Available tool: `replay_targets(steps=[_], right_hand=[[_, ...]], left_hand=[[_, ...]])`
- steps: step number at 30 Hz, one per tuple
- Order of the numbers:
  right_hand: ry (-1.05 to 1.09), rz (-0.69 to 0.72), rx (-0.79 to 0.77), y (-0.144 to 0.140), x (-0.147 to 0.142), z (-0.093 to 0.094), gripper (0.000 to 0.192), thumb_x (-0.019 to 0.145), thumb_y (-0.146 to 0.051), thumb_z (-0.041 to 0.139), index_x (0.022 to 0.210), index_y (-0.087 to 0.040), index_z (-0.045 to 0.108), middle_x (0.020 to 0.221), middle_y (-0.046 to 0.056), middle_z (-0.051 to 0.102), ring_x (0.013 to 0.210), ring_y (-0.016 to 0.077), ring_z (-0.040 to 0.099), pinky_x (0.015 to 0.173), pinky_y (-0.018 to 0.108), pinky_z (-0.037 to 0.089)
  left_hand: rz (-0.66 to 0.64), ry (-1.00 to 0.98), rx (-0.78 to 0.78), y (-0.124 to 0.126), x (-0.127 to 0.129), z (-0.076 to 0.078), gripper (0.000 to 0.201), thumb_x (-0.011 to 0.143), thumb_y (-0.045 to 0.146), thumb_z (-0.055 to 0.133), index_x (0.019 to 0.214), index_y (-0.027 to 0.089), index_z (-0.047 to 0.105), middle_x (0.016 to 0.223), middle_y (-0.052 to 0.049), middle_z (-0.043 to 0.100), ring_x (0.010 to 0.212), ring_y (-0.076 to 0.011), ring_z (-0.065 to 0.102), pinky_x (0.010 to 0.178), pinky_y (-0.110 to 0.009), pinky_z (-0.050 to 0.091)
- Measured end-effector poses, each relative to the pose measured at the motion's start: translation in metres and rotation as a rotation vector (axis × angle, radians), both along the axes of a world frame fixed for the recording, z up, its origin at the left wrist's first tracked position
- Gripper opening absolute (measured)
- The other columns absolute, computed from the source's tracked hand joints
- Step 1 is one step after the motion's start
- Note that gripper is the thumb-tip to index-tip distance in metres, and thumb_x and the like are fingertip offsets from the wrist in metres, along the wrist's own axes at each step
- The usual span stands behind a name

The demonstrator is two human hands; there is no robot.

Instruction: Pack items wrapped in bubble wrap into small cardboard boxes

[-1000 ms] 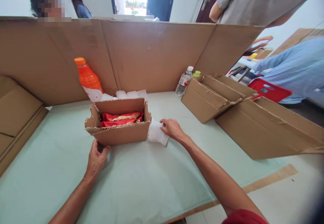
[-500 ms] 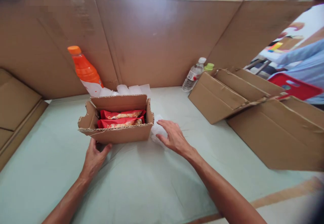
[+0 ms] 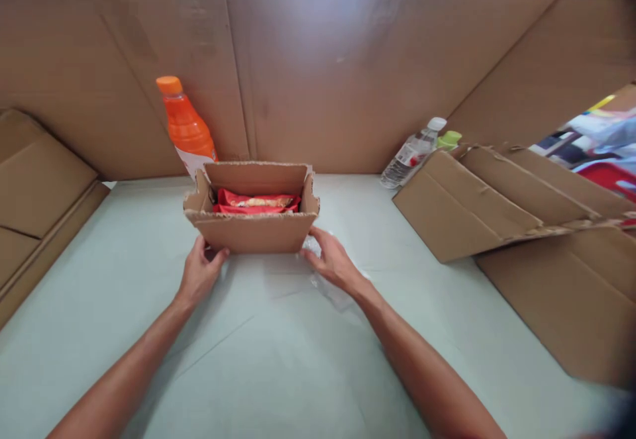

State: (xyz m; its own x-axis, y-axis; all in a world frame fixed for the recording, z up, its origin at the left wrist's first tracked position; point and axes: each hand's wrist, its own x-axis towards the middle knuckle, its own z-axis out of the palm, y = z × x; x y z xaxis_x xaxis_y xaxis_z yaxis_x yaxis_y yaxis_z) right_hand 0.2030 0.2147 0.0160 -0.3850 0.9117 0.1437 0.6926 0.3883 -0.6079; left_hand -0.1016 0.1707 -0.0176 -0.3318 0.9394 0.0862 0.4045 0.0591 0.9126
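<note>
A small open cardboard box [image 3: 251,232] stands on the pale green table [image 3: 278,359], with red snack packets [image 3: 256,202] lying inside. My left hand [image 3: 201,273] grips the box's near left bottom corner. At the near right bottom corner my right hand [image 3: 332,263] has its fingers against the box. Its palm rests on a crumpled white wrapper [image 3: 340,295] that lies flat on the table.
An orange drink bottle [image 3: 185,124] stands just behind the box. A clear water bottle [image 3: 412,153] and a green cap [image 3: 450,138] are at the back right, beside flattened cardboard boxes [image 3: 497,200]. A tall cardboard wall [image 3: 348,61] encloses the table; more cardboard [image 3: 40,200] lies at left.
My right hand left the white wrapper's top and came to the box's right corner. The box now sits square to me and farther back, hiding the white packs behind it. The view tilted down.
</note>
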Motion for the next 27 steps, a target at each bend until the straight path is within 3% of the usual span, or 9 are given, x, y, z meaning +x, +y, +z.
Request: replay_targets(steps=[3,6,8,11,14,16,21,24,27], right_hand=[[-0.115,-0.046,0.003,0.012,0.028,0.0,0.034,0.09,-0.023,0.058,0.122,-0.021,0.069,0.129,0.009,0.071,0.124,0.0288,0.061,0.107,0.046,0.043],[-0.237,-0.039,-0.023,0.004,0.057,0.0,0.04,0.088,-0.021,0.056,0.126,-0.024,0.069,0.127,0.008,0.072,0.123,0.0285,0.061,0.105,0.046,0.045],[-0.327,0.011,-0.036,-0.006,0.066,-0.001,0.05,0.083,-0.015,0.057,0.131,-0.024,0.066,0.13,0.008,0.07,0.125,0.0291,0.059,0.104,0.045,0.044],[-0.416,0.014,-0.046,-0.015,0.066,-0.001,0.049,0.077,-0.006,0.056,0.121,-0.022,0.072,0.119,0.01,0.074,0.116,0.0291,0.063,0.099,0.041,0.044],[-0.409,-0.047,-0.027,-0.02,0.066,0.003,0.028,0.081,-0.009,0.056,0.096,-0.021,0.077,0.096,0.009,0.076,0.1,0.0258,0.066,0.091,0.037,0.046],[-0.344,-0.092,-0.003,-0.029,0.071,0.009,0.021,0.086,-0.017,0.055,0.091,-0.021,0.074,0.1,0.008,0.075,0.099,0.0239,0.066,0.089,0.036,0.049],[0.142,-0.142,-0.072,-0.092,0.077,0.024,0.014,0.09,-0.03,0.056,0.09,-0.022,0.068,0.117,0.008,0.073,0.1,0.021,0.069,0.082,0.033,0.054],[0.242,-0.123,-0.142,-0.139,0.067,0.023,0.015,0.092,-0.033,0.059,0.095,-0.022,0.069,0.106,0.007,0.076,0.095,0.0203,0.07,0.084,0.033,0.054],[0.275,-0.085,-0.186,-0.175,0.056,0.012,0.015,0.093,-0.03,0.058,0.097,-0.022,0.07,0.104,0.006,0.077,0.096,0.0202,0.071,0.088,0.034,0.055]], left_hand=[[-0.004,-0.012,-0.015,0.002,-0.007,-0.001,0.059,0.073,0.046,0.066,0.123,0.018,0.054,0.111,-0.01,0.066,0.099,-0.0248,0.065,0.085,-0.039,0.053],[0.0,0.062,-0.072,-0.035,-0.015,-0.001,0.069,0.076,0.049,0.066,0.137,0.02,0.051,0.134,-0.014,0.061,0.116,-0.0283,0.062,0.09,-0.04,0.052],[0.01,0.139,-0.124,-0.068,-0.018,0.003,0.067,0.078,0.054,0.064,0.136,0.021,0.056,0.139,-0.015,0.059,0.113,-0.0294,0.064,0.077,-0.035,0.054],[0.022,0.167,-0.158,-0.108,-0.021,0.009,0.061,0.077,0.059,0.063,0.126,0.022,0.065,0.138,-0.014,0.062,0.103,-0.0283,0.067,0.056,-0.028,0.05],[0.038,0.104,-0.17,-0.131,-0.024,0.013,0.056,0.078,0.06,0.064,0.119,0.021,0.069,0.125,-0.013,0.071,0.101,-0.0277,0.069,0.062,-0.029,0.054],[0.019,0.073,-0.172,-0.141,-0.022,0.017,0.055,0.08,0.059,0.064,0.119,0.021,0.069,0.121,-0.013,0.073,0.102,-0.0284,0.07,0.065,-0.031,0.056],[-0.25,0.191,-0.138,-0.156,0.009,0.029,0.047,0.084,0.049,0.062,0.125,0.025,0.067,0.129,-0.01,0.07,0.107,-0.0281,0.069,0.076,-0.037,0.059],[-0.468,0.24,-0.029,-0.161,0.041,0.028,0.054,0.086,0.038,0.063,0.138,0.025,0.057,0.141,-0.011,0.061,0.124,-0.0279,0.062,0.104,-0.045,0.053],[-0.591,0.278,0.058,-0.161,0.069,0.02,0.07,0.087,0.029,0.063,0.152,0.024,0.039,0.156,-0.015,0.046,0.142,-0.0294,0.047,0.114,-0.05,0.044]])
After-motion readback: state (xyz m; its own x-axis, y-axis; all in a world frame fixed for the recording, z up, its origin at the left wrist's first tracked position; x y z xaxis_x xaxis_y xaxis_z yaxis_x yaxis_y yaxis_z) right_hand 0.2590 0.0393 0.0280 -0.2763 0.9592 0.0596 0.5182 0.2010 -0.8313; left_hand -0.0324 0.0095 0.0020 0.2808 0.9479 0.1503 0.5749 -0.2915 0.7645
